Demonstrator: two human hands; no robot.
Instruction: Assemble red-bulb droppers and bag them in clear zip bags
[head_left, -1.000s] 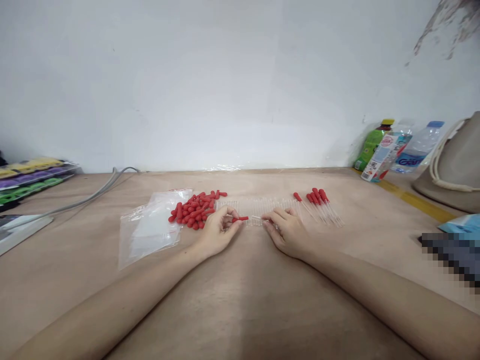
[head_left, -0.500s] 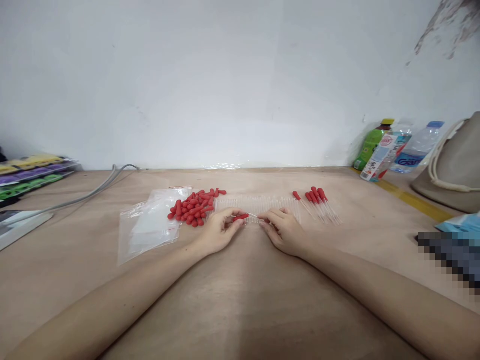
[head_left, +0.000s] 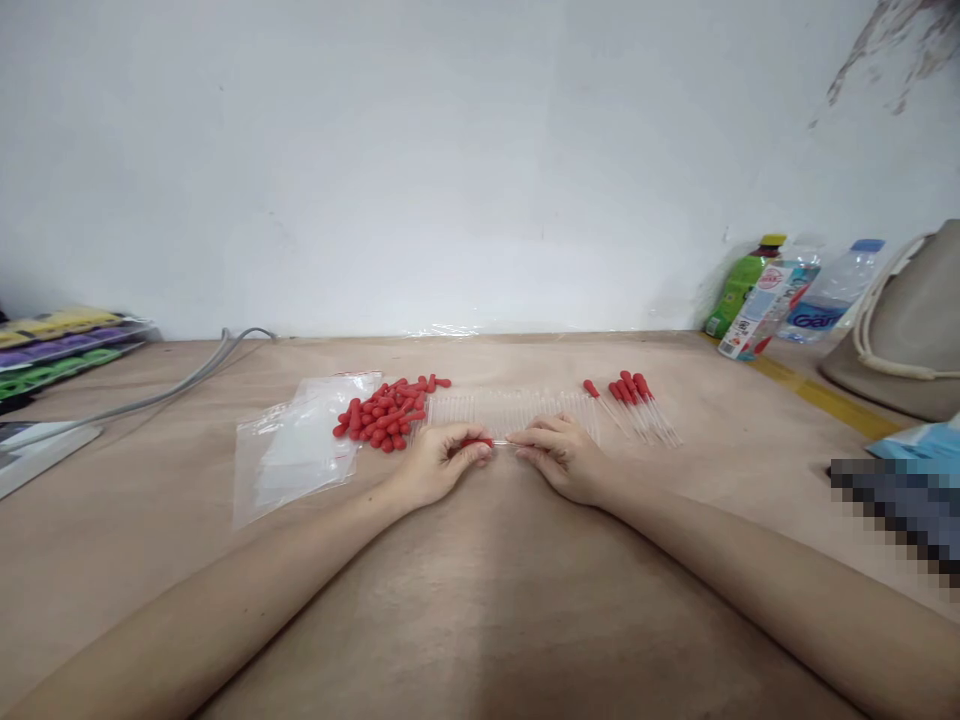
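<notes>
My left hand pinches a red rubber bulb at the middle of the wooden table. My right hand pinches a thin clear glass tube whose end meets the bulb. Just behind both hands lies a row of several clear glass tubes. A heap of red bulbs sits left of the row. Several finished droppers with red bulbs lie to the right of it.
Clear plastic bags lie left of the bulb heap. A grey cable runs to the left, near coloured trays. Bottles and a beige bag stand at the back right by the white wall.
My hands have drawn closer together. The red bulb now sits further in between my left fingers, with the tube's end pushed up to it.
</notes>
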